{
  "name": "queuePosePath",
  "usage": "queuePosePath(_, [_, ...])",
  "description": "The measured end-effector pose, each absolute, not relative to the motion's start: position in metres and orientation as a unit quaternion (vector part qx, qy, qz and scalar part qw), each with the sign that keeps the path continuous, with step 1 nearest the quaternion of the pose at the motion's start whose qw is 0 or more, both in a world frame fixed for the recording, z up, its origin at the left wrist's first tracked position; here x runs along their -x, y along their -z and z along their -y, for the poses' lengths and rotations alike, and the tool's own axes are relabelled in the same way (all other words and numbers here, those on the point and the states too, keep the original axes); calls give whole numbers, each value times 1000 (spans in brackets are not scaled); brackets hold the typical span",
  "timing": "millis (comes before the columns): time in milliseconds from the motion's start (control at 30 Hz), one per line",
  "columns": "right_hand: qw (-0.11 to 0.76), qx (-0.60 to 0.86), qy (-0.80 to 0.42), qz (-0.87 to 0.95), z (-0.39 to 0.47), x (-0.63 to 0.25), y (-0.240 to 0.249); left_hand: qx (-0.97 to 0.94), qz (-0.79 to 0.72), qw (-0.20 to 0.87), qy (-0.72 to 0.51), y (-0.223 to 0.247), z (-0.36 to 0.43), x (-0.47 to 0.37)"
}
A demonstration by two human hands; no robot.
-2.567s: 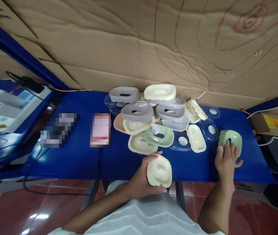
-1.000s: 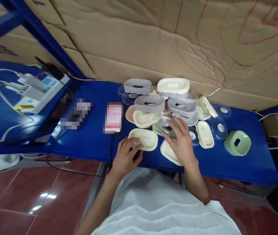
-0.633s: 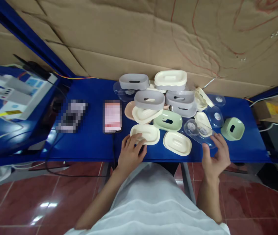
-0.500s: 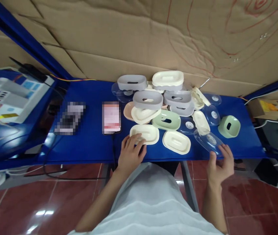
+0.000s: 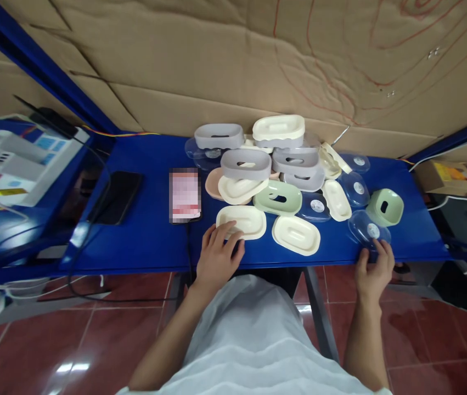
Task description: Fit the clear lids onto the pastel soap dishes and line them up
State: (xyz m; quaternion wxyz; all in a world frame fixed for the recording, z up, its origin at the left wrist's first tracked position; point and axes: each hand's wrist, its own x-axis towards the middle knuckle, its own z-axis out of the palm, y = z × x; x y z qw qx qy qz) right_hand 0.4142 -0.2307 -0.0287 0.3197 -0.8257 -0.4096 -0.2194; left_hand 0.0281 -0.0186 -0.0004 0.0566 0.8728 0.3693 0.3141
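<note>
My left hand (image 5: 219,258) rests with fingers spread on the near edge of a cream oval tray (image 5: 249,221). A second cream tray (image 5: 296,236) lies to its right. At the table's right front, my right hand (image 5: 375,271) has thumb and fingers apart, its fingertips touching the near edge of a clear plastic lid (image 5: 364,224). That lid appears to lie flat, close beside a light green box with an oval slot (image 5: 393,207). Behind the trays, a green slotted oval case (image 5: 277,198) lies against a cream piece (image 5: 237,189).
Grey slotted cases (image 5: 246,164) and more cream pieces are heaped toward the cardboard wall (image 5: 175,77). Other clear lids (image 5: 352,189) lie at the heap's right. A lit phone (image 5: 185,195) and a dark phone (image 5: 116,197) lie left on the blue table (image 5: 151,241), with black cables.
My right hand has moved slightly right with the clear lid, which has gone from tilted to flat beside the green box. My left hand stays on the cream tray.
</note>
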Motion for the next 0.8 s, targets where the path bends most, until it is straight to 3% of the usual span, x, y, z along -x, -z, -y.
queuePosePath(233, [316, 814, 241, 424, 222, -390, 12, -873, -369, 48, -316, -1, 19, -29])
queuePosePath(433, [260, 695, 46, 669, 187, -311, 0, -868, -381, 49, -314, 2, 18, -28])
queuePosePath(600, [280, 637, -2, 718, 170, -291, -4, -851, -403, 42, -335, 0, 24, -28])
queuePosePath(800, [267, 647, 60, 712, 110, -297, -26, -932, -227, 105, -264, -10, 45, -50])
